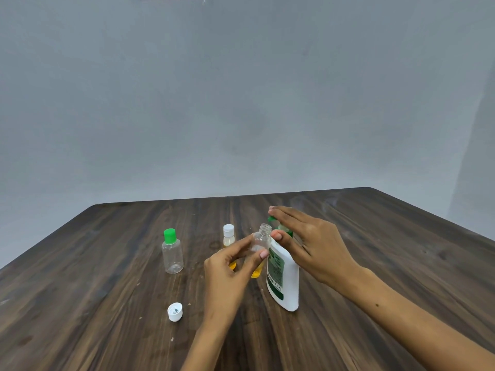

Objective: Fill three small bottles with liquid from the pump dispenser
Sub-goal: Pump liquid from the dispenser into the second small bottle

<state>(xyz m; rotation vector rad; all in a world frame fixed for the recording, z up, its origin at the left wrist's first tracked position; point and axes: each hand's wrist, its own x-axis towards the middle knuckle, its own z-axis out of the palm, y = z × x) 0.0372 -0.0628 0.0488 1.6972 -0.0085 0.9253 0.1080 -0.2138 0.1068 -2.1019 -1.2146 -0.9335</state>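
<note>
Item one: on the dark wood-grain table (375, 250) we find a white pump dispenser (285, 285) with a green label, standing upright at about 4 o'clock from the table's centre. Our right hand (310, 242) rests on its green pump head (272, 219), fingers straight across the top and the thumb below against the neck.

Item two: our left hand (227, 266) pinches a small clear uncapped bottle (262, 241) between thumb and fingertips, its open mouth just beside the pump nozzle, at 9 o'clock from it.

Item three: a clear bottle with a green cap (172, 251), upright, at 9 o'clock from the left hand, well apart.

Item four: a white-capped bottle (229, 235) holding yellowish liquid, at 12 o'clock behind the left hand, partly hidden.

Item five: a loose white cap (175, 311), lying at 7 o'clock from the left hand.

Yellow shapes show beneath the left hand; we cannot tell what they are.
</note>
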